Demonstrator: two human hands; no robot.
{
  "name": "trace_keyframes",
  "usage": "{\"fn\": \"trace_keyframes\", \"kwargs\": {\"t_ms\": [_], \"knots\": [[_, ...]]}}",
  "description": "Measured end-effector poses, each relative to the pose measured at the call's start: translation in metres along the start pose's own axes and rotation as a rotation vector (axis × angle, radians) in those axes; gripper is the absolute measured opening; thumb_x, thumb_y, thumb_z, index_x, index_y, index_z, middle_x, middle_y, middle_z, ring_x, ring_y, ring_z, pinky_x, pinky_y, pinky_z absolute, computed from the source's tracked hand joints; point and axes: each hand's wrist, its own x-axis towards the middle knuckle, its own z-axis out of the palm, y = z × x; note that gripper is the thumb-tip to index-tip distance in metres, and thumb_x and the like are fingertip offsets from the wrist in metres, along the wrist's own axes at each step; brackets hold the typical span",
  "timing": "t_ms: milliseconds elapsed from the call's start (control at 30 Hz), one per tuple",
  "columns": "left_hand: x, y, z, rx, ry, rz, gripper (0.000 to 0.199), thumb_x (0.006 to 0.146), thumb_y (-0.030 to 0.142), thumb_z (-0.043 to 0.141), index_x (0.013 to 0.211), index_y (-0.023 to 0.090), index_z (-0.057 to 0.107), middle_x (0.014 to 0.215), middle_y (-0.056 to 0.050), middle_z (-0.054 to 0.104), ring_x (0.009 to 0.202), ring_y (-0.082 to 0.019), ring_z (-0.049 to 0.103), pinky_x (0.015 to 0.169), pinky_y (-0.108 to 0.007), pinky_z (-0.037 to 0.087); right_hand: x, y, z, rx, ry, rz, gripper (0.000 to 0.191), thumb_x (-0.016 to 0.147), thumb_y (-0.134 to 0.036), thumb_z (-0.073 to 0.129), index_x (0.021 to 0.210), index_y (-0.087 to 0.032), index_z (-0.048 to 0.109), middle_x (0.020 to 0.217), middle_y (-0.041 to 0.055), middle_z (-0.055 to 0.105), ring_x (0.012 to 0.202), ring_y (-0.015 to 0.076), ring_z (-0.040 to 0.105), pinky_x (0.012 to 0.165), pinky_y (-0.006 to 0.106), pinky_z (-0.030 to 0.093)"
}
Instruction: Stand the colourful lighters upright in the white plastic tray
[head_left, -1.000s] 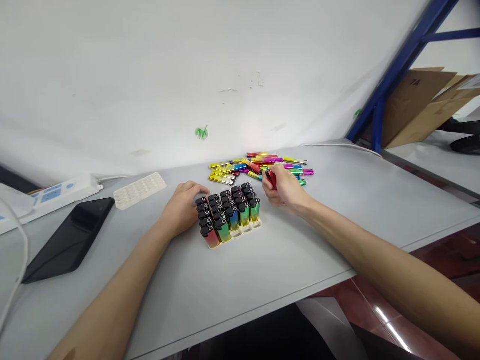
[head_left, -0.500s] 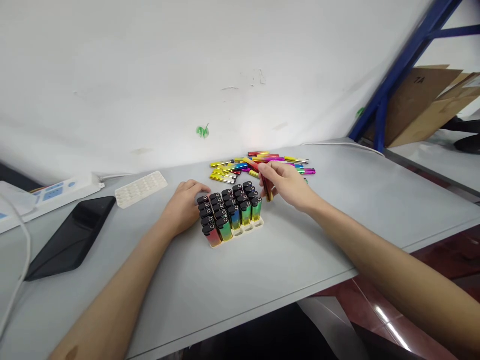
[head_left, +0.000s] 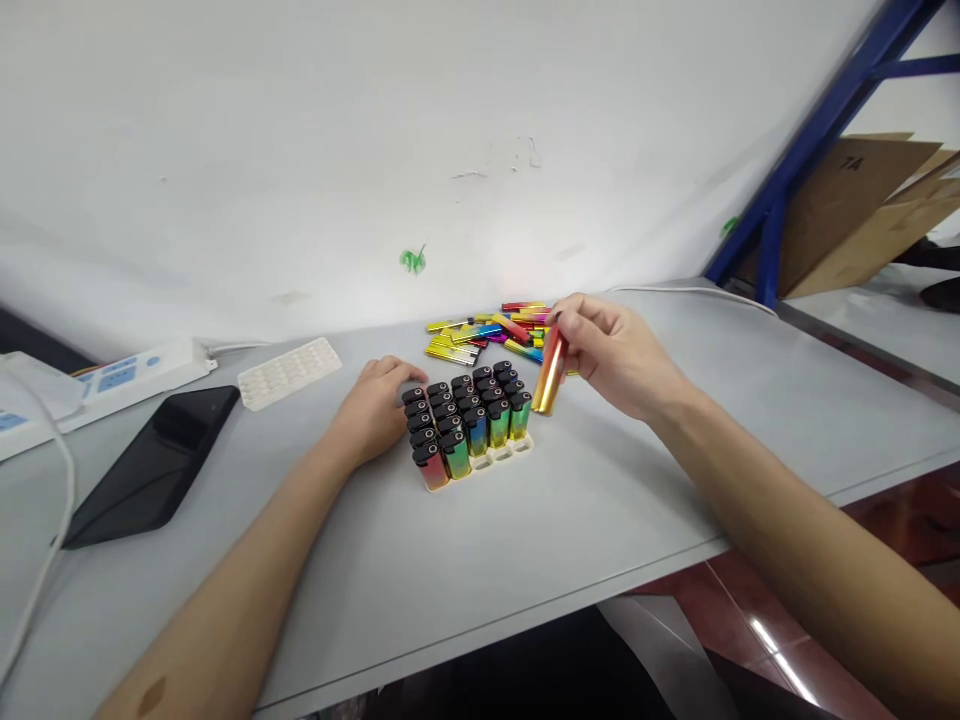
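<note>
Upright lighters (head_left: 454,456) with black tops and shiny coloured bodies stand in rows in a white tray (head_left: 504,455), whose front right sockets show bare. My left hand (head_left: 377,410) is curled around the tray's far left corner, against the lighters; some fingertips are hidden behind them. Just right of the tray, my right hand (head_left: 611,355) pinches a red-and-gold lighter (head_left: 551,372) near its upper end. It hangs tilted, gold end down, with its top covered by the fingers. Behind lies a loose pile of metallic lighters (head_left: 457,347), partly hidden by my right hand.
A second white socketed tray (head_left: 290,374) lies flat at the left, beside a black phone (head_left: 154,465). Further left are a white power strip (head_left: 124,377) and a cable (head_left: 69,480). A white wall backs the grey table (head_left: 465,560); cardboard boxes (head_left: 862,215) stand at the right.
My right hand has moved right and turned, bringing the red-and-gold lighter into fuller view beside the tray. My left hand stays at the tray. The view has shifted slightly.
</note>
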Motion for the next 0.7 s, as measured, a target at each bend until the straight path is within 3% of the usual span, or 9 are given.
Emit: {"fn": "trace_keyframes", "kwargs": {"t_ms": [200, 333, 467, 700], "knots": [[0.001, -0.001, 0.000, 0.008, -0.008, -0.010, 0.031, 0.080, 0.016, 0.054, 0.109, 0.018, 0.067, 0.115, -0.010, 0.062, 0.115, -0.028, 0.052, 0.100, -0.039, 0.045, -0.019, 0.009, 0.027, -0.382, 0.021, -0.427, 0.021, 0.078, -0.035, 0.083, 0.085, -0.023, 0.068, 0.085, 0.0005, 0.069, 0.081, 0.0166, 0.061, 0.075, 0.034, 0.050], [0.002, -0.001, 0.000, 0.000, 0.000, -0.010, 0.030, 0.079, 0.018, 0.056, 0.107, 0.018, 0.067, 0.114, -0.011, 0.062, 0.115, -0.029, 0.052, 0.100, -0.040, 0.045, -0.027, 0.019, 0.040, -0.639, -0.058, -0.657, 0.025, 0.072, -0.035, 0.087, 0.085, -0.023, 0.069, 0.079, -0.0002, 0.070, 0.086, 0.0194, 0.055, 0.077, 0.035, 0.048], [0.001, 0.000, 0.000, -0.015, 0.012, -0.017, 0.030, 0.078, 0.019, 0.056, 0.105, 0.018, 0.067, 0.113, -0.010, 0.063, 0.115, -0.029, 0.053, 0.100, -0.040, 0.046, -0.028, 0.026, 0.048, -0.753, -0.129, -0.721, 0.030, 0.070, -0.040, 0.087, 0.085, -0.021, 0.069, 0.080, 0.0010, 0.071, 0.085, 0.0198, 0.055, 0.078, 0.036, 0.046], [0.001, 0.003, -0.002, -0.018, -0.002, -0.026, 0.030, 0.079, 0.020, 0.055, 0.107, 0.018, 0.066, 0.114, -0.010, 0.063, 0.116, -0.029, 0.052, 0.101, -0.041, 0.045, -0.027, 0.025, 0.046, -0.886, -0.090, -0.739, 0.033, 0.077, -0.052, 0.079, 0.088, -0.022, 0.070, 0.095, 0.0053, 0.068, 0.093, 0.0218, 0.058, 0.087, 0.040, 0.045]]}}
